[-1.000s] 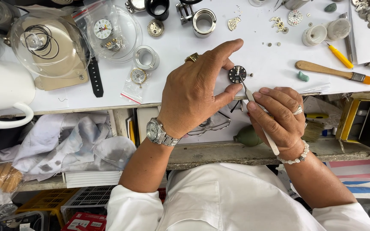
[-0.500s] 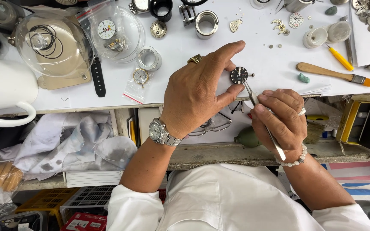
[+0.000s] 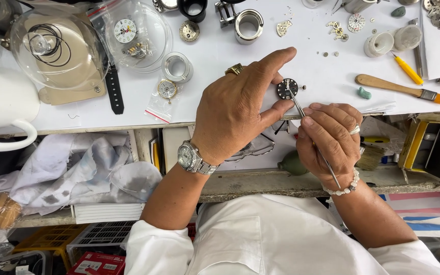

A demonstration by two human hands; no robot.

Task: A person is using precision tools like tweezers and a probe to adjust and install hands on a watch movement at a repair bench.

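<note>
The right hand (image 3: 329, 140) is closed around thin metal tweezers (image 3: 297, 106), pinched between thumb and fingers, with the shaft running back under the palm past a white bead bracelet (image 3: 343, 189). The tweezer tips rest on a small dark watch dial (image 3: 286, 88) that lies on the white bench top (image 3: 220, 61), just ahead of the grip. The left hand (image 3: 235, 109) steadies that dial: its thumb presses at the near edge and its forefinger stretches past the far edge, so the dial sits between the two, not lifted. This hand wears a gold ring (image 3: 234, 69) and a steel wristwatch (image 3: 193, 158).

Just right of the grip lies a small green lump (image 3: 365, 93), and beyond it a wooden-handled brush (image 3: 398, 88) and a yellow-handled tool (image 3: 407, 69). Left of the held dial sit a metal ring (image 3: 177, 66), a pale dial in a plastic bag (image 3: 167, 89) and a black watch strap (image 3: 114, 89). Farther out stand clear domed covers (image 3: 138, 35).
</note>
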